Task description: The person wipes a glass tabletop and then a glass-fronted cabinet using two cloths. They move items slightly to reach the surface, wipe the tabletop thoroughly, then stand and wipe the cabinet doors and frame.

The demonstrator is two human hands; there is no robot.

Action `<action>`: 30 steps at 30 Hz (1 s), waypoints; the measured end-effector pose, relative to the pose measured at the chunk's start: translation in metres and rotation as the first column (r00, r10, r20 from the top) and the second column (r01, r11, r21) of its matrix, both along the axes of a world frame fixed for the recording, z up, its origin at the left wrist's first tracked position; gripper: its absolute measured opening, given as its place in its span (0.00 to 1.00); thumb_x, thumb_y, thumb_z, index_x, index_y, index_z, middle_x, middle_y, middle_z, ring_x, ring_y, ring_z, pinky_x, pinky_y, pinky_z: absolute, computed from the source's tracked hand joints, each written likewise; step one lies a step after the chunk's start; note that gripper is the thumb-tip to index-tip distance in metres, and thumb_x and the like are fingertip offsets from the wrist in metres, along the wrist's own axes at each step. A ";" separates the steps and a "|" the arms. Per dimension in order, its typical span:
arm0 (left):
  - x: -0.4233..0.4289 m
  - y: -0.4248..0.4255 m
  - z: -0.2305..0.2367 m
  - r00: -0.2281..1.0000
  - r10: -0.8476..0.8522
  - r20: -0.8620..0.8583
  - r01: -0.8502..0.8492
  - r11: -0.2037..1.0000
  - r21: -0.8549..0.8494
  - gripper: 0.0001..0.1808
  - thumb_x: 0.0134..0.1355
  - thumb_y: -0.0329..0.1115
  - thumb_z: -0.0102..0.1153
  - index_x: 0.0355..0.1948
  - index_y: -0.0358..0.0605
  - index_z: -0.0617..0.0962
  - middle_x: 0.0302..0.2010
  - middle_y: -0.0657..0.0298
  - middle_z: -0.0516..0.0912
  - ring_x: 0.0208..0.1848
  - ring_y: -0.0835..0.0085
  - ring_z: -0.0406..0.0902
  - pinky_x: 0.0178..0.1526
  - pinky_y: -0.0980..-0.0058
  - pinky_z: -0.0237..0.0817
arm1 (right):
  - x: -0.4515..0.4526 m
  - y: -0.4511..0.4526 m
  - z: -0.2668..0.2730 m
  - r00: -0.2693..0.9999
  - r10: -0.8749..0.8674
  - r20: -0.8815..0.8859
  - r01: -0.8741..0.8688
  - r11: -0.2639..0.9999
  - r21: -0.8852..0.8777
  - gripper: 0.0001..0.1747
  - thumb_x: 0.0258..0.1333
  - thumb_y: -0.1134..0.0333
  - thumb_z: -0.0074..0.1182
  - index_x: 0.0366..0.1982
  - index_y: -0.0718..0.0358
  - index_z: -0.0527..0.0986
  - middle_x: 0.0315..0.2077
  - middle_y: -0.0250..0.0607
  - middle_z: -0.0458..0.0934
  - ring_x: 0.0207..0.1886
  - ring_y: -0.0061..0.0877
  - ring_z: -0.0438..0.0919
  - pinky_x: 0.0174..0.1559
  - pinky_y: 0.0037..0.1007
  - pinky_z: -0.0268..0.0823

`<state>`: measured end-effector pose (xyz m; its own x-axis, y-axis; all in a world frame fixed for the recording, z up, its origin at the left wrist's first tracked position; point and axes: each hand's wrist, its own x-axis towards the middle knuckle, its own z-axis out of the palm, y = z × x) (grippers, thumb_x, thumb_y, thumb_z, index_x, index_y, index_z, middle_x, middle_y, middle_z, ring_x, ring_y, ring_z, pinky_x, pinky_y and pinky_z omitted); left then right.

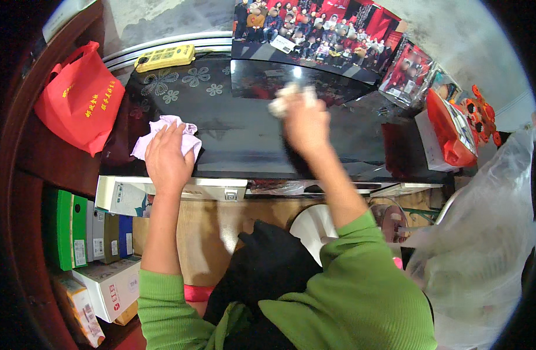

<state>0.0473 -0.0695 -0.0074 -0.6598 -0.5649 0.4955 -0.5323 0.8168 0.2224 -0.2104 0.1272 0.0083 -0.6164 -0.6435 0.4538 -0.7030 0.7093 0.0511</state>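
Note:
My left hand (168, 151) lies flat, fingers apart, on a crumpled pale lilac cloth (190, 140) at the left front of the glossy black tabletop (233, 135). The cloth spreads out past my fingertips and beside the palm. Farther back and to the right, my right hand (306, 124) grips a bunched whitish cloth (281, 101). This hand and its cloth are blurred, and the fingers are partly hidden. They are over the tabletop, just before a large group photo print (312, 33) that stands at the back and mirrors in the shiny surface.
A yellow power strip (165, 57) sits at the back left, near a red bag (82, 100). Wrapped photos (406, 72), a white box (434, 140) and an orange plush toy (478, 116) crowd the right end. Below are shoe boxes (66, 232) and a white bin (314, 227).

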 end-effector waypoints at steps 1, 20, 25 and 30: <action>0.000 -0.001 -0.001 1.000 -0.008 0.009 0.008 1.000 -0.005 0.32 0.51 0.32 0.69 0.61 0.48 0.82 0.67 0.59 0.80 0.70 0.56 0.74 0.72 0.58 0.60 | 0.039 -0.021 -0.003 0.997 0.076 -0.002 -0.076 0.996 -0.052 0.18 0.61 0.66 0.55 0.52 0.55 0.81 0.44 0.45 0.80 0.43 0.40 0.80 0.40 0.45 0.73; 0.032 0.021 -0.002 0.992 -0.082 -0.095 0.078 0.996 -0.045 0.29 0.46 0.25 0.72 0.54 0.46 0.86 0.54 0.56 0.88 0.58 0.56 0.82 0.62 0.59 0.70 | 0.165 0.063 -0.056 0.835 0.551 -0.005 -0.546 0.825 -0.144 0.27 0.57 0.69 0.54 0.59 0.46 0.80 0.60 0.35 0.80 0.60 0.47 0.76 0.61 0.49 0.67; 0.078 0.081 -0.014 0.976 -0.202 -0.081 0.196 0.978 -0.077 0.27 0.50 0.26 0.67 0.54 0.51 0.84 0.58 0.62 0.85 0.60 0.60 0.79 0.62 0.59 0.67 | 0.169 0.108 -0.160 0.672 0.578 0.463 -0.424 0.813 -0.399 0.24 0.62 0.65 0.54 0.61 0.54 0.79 0.60 0.43 0.80 0.59 0.49 0.77 0.62 0.48 0.68; 0.083 0.119 -0.040 0.927 -0.375 0.027 0.375 0.917 -0.134 0.20 0.56 0.33 0.61 0.52 0.52 0.85 0.59 0.67 0.85 0.58 0.63 0.79 0.61 0.59 0.67 | 0.129 0.169 -0.226 0.868 0.187 0.460 0.178 0.747 -0.640 0.19 0.67 0.69 0.50 0.55 0.67 0.80 0.50 0.55 0.83 0.54 0.53 0.79 0.60 0.47 0.68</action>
<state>0.1300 0.0491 -0.0478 -0.8110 -0.2040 0.5484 -0.1810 0.9787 0.0964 -0.0814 0.2959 -0.2172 -0.8600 -0.3066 0.4080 -0.5076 0.4311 -0.7460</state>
